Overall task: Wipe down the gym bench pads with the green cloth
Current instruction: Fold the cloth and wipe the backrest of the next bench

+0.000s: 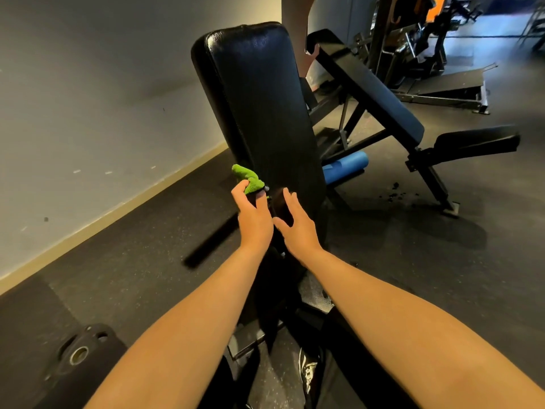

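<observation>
A black padded bench back [259, 101] stands nearly upright in front of me. My left hand [255, 218] pinches a small green cloth [247, 178] at the pad's lower left edge. The cloth is bunched and sticks up past my fingers. My right hand [296, 225] is beside it with fingers spread and relaxed, against the lower part of the pad, holding nothing.
A second incline bench with a blue pad [383, 93] stands to the right, another person's hand [311, 53] on its top end. A blue foam roller [345, 168] lies on the floor behind. A black weight plate [79, 354] lies bottom left. A grey wall [88, 84] runs along the left.
</observation>
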